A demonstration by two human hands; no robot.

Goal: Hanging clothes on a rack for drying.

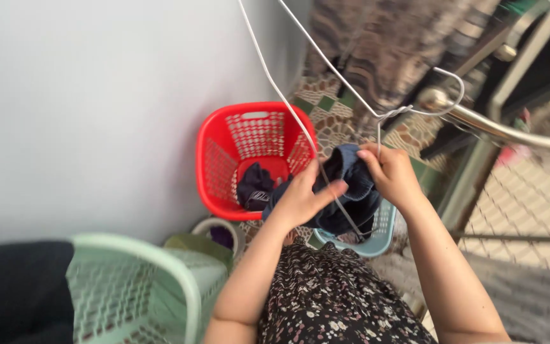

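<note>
The dark blue garment (351,191) sits at the centre of the view, bunched between both hands. The left hand (302,199), at its 9 o'clock, is closed on the cloth with the thumb stretched toward 3 o'clock across the fabric. The right hand (391,173), at the garment's 2 o'clock, pinches the cloth together with the neck of a white wire hanger (300,121), whose hook rests over a metal rail (498,129) toward 2 o'clock. A red basket (224,159) holding dark clothes lies at 9 o'clock of the hands, a pale blue basket (383,232) just below the garment at 6 o'clock, and a green basket (154,286) at 8 o'clock.
</note>
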